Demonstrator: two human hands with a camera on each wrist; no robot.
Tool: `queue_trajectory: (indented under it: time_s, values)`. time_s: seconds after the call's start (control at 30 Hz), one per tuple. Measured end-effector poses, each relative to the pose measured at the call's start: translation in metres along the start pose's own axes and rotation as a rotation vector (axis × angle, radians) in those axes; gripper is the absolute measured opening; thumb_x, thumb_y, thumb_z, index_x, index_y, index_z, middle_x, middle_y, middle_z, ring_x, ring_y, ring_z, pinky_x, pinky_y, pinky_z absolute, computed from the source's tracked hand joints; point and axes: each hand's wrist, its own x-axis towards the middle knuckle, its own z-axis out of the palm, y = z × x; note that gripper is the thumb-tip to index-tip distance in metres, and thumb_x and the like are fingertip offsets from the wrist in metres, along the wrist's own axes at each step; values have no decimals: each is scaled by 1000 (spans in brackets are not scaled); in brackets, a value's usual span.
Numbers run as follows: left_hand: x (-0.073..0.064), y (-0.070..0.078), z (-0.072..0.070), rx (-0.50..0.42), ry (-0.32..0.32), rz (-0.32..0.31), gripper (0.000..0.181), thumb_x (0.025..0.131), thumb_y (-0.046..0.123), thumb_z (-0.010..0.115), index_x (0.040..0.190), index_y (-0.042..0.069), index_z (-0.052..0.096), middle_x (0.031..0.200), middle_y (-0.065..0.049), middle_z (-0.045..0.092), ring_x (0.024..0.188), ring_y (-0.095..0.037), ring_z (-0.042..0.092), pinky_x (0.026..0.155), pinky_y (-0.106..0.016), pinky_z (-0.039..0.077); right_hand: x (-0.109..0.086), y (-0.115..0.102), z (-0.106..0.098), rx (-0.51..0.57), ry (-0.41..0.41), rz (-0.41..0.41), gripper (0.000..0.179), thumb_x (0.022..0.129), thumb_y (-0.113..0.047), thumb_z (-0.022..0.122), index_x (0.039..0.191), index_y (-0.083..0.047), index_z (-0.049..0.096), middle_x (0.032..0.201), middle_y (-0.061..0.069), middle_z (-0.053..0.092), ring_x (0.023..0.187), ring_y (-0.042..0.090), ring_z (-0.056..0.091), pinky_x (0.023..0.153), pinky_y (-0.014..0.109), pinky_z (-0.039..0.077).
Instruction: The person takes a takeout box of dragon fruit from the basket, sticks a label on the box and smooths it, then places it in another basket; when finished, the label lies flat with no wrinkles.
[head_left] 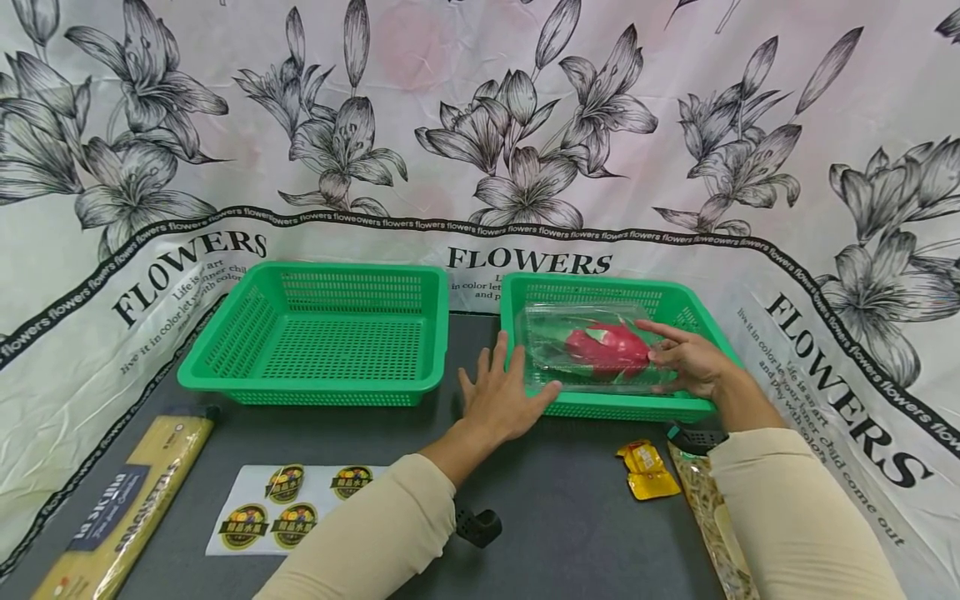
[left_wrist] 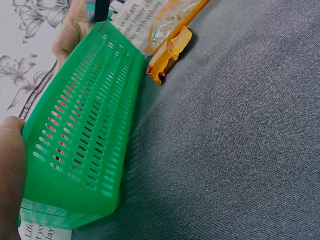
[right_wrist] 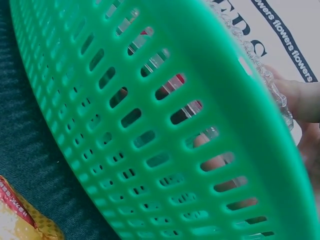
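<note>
A clear plastic box (head_left: 551, 342) with a red dragon fruit (head_left: 611, 348) inside lies in the right green basket (head_left: 615, 408). My right hand (head_left: 693, 362) grips the right end of this box, its index finger stretched over the top. Through the basket's slots in the right wrist view, fingertips (right_wrist: 212, 160) show inside the wall, and the thumb (right_wrist: 300, 100) is above the rim. My left hand (head_left: 498, 396) is spread at the basket's left front corner, thumb over the rim. In the left wrist view only part of the left hand (left_wrist: 11, 175) shows, beside the basket's rim.
Another green basket (head_left: 330, 398) stands at the left. A spaghetti pack (head_left: 123, 508) and a sheet of round stickers (head_left: 258, 492) lie on the dark table (head_left: 555, 517). A small yellow packet (head_left: 647, 471) and a long clear food bag (head_left: 712, 517) lie near the right forearm.
</note>
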Motion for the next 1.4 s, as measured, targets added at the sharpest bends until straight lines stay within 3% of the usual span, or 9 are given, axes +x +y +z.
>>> queue_trajectory:
  time_s: [0.2,0.37,0.43,0.5,0.57,0.73,1.1,1.23,1.4]
  values:
    - [1,0,1,-8,9,9,85,88,73,41,153,18,31,161,-3,5,142,-36,15,103,-71,9,-3,0,-4,44,27,-10,59,99,-2,50,153,-20,33,101,10,38,93,21,45,77,55,51]
    - [1,-1,2,-1,3,0,87,88,74,40,153,18,31,161,-3,4,142,-36,14,103,-70,8,-8,-1,-7,34,27,-28,58,100,-3,50,152,-23,35,128,18,26,96,19,45,77,55,51]
    - [1,-1,2,3,1,-3,87,88,74,40,153,18,30,161,-3,4,142,-36,14,103,-70,7,-11,-3,-8,29,22,-35,57,100,-4,50,152,-24,35,131,19,22,96,18,45,77,54,51]
    - [1,-1,2,7,1,-6,87,88,74,40,154,18,29,161,-3,4,142,-36,14,103,-70,8,-13,-5,-9,34,13,-39,57,100,-5,50,152,-25,35,129,15,26,95,16,47,77,53,51]
    - [1,-1,1,3,4,-5,86,88,73,40,154,18,29,161,-3,4,142,-36,14,103,-70,8,-15,-7,-9,56,11,-46,54,101,-6,50,150,-26,38,116,11,37,91,16,49,77,53,50]
    - [1,-1,2,1,2,-9,86,88,74,41,154,19,29,161,-3,4,142,-36,15,103,-70,8,-20,-13,-11,115,11,-66,51,100,-6,52,146,-25,43,96,5,45,85,16,51,78,55,48]
    - [1,-1,2,1,-2,-6,87,88,74,40,154,19,28,161,-4,4,143,-36,14,103,-70,8,-28,-24,-10,228,31,-86,56,98,-1,53,149,-23,41,130,11,29,86,13,56,76,54,51]
    - [0,-1,1,-6,0,-1,87,88,73,41,154,18,28,161,-5,5,142,-36,15,103,-70,8,-31,-28,-10,273,22,-106,49,98,2,51,140,-25,53,121,10,38,82,13,56,70,50,54]
    - [0,-1,0,-9,2,1,87,88,73,41,154,18,28,161,-5,5,142,-36,14,103,-71,8,-34,-33,-10,308,-16,-136,44,98,2,51,131,-27,59,92,5,54,77,15,59,67,50,55]
